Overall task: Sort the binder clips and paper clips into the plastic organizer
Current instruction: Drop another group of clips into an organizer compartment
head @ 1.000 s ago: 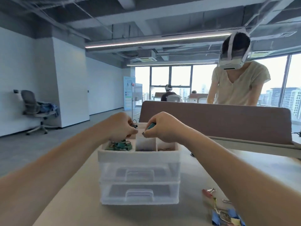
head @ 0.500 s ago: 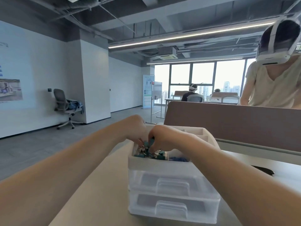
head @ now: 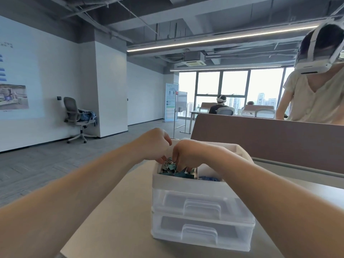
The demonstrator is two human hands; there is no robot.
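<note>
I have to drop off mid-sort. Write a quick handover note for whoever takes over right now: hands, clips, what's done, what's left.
Left hand: fingers curled down into the organizer's front-left compartment; whether it pinches a clip is hidden.
Right hand: same compartment, fingers buried in the green binder clips; grip unclear.
Blue clips lie in the next compartment to the right. Both drawers are closed.
Done: green and blue piles sit apart in the top tray.
Left: no loose clips show on the table in this view; check beyond the frame before finishing.
</note>
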